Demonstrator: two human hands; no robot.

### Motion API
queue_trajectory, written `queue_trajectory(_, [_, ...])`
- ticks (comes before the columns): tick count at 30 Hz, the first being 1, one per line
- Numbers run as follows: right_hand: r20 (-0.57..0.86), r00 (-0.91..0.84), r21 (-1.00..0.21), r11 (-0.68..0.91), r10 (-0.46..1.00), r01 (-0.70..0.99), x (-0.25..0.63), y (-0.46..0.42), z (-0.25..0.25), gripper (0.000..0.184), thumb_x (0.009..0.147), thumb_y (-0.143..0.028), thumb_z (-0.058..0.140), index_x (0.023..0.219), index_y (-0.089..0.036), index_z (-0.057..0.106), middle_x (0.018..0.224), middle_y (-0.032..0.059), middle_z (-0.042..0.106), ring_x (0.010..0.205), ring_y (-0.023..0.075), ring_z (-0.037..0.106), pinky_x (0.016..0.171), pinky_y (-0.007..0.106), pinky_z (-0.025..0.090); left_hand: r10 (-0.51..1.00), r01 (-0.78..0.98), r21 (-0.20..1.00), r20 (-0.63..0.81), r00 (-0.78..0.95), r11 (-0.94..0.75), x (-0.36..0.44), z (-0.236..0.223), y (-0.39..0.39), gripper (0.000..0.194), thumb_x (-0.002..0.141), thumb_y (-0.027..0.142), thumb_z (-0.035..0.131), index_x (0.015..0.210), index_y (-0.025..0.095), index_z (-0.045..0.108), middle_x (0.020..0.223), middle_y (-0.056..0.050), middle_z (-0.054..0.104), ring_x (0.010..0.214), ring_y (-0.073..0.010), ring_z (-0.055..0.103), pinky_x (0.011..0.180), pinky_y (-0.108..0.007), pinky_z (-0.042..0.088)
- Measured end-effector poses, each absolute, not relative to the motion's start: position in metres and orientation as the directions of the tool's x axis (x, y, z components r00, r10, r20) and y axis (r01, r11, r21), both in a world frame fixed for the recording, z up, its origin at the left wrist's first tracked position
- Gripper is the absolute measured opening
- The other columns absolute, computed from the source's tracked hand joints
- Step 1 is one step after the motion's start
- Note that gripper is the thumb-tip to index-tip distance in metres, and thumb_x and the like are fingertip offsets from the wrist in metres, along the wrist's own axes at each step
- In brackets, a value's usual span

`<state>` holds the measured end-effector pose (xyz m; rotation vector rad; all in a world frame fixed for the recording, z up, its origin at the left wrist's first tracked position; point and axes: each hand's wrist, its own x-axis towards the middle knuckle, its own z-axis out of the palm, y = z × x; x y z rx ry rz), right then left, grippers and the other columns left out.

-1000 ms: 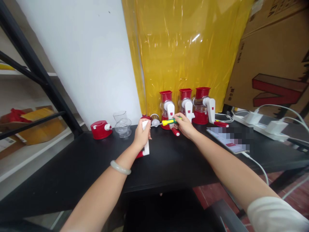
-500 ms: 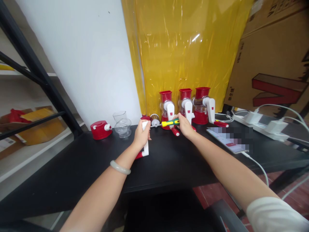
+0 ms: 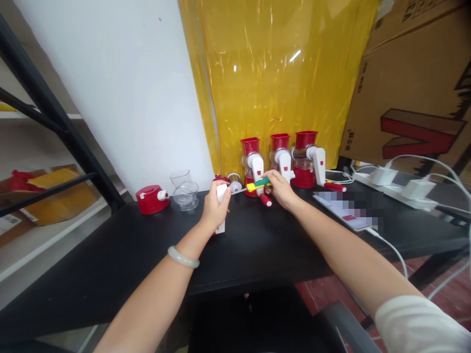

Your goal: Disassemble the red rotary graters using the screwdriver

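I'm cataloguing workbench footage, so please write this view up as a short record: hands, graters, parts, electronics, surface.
Left hand: grips white crank
Right hand: holds green-and-yellow screwdriver, shaft towards the left hand
Graters: three upright red-and-white rotary graters in a row
Other parts: red base, clear housing, metal drum
Electronics: tablet-like device with cable attached; white power strip
Surface: black table

Passage over near tabletop (image 3: 265, 255), graters (image 3: 283, 159) behind screwdriver (image 3: 259, 184)

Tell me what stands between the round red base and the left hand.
A clear plastic housing stands between the round red base and the left hand, in the head view.
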<state>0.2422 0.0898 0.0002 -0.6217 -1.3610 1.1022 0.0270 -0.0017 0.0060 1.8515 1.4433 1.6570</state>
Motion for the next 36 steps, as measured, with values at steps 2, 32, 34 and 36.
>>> queue_trajectory(2, [0.437, -0.159, -0.882, 0.388, 0.885, -0.266, 0.243, 0.089, 0.001, 0.038, 0.076, -0.058, 0.064, 0.086, -0.023, 0.055, 0.065, -0.0055, 0.049, 0.051, 0.0096, 0.044, 0.05, 0.025, 0.039, 0.795, 0.474, 0.749, 0.588, -0.152, -0.463, 0.027, 0.005, 0.0, 0.033, 0.094, 0.051, 0.054, 0.111, 0.023, 0.055, 0.065, 0.005, 0.057, 0.044, -0.0121, 0.054, 0.047, -0.023, 0.047])
queue_trajectory(32, [0.494, -0.202, -0.869, 0.476, 0.845, -0.133, 0.242, 0.081, 0.0, 0.05, 0.078, -0.072, 0.062, 0.082, -0.023, 0.056, 0.058, -0.0062, 0.045, 0.047, 0.0095, 0.039, 0.046, 0.024, 0.03, 0.815, 0.326, 0.839, 0.521, -0.254, -0.435, 0.022, 0.003, 0.013, 0.03, 0.093, 0.05, 0.055, 0.106, 0.024, 0.053, 0.057, 0.008, 0.049, 0.041, -0.011, 0.05, 0.041, -0.022, 0.048])
queue_trajectory(34, [0.491, -0.2, -0.871, 0.467, 0.848, -0.154, 0.242, 0.081, 0.0, 0.048, 0.078, -0.07, 0.064, 0.084, -0.023, 0.056, 0.058, -0.0063, 0.045, 0.047, 0.0094, 0.038, 0.045, 0.024, 0.029, 0.816, 0.327, 0.841, 0.518, -0.256, -0.431, 0.022, 0.004, 0.013, 0.03, 0.093, 0.05, 0.055, 0.106, 0.024, 0.053, 0.057, 0.008, 0.05, 0.041, -0.0112, 0.051, 0.041, -0.022, 0.048])
queue_trajectory(36, [0.488, -0.201, -0.871, 0.46, 0.849, -0.174, 0.242, 0.082, -0.001, 0.046, 0.077, -0.067, 0.066, 0.085, -0.023, 0.056, 0.061, -0.0058, 0.048, 0.048, 0.0091, 0.04, 0.046, 0.024, 0.031, 0.818, 0.331, 0.842, 0.515, -0.255, -0.427, 0.022, 0.004, 0.013, 0.03, 0.093, 0.05, 0.055, 0.107, 0.023, 0.054, 0.058, 0.008, 0.05, 0.042, -0.0114, 0.051, 0.041, -0.022, 0.048])
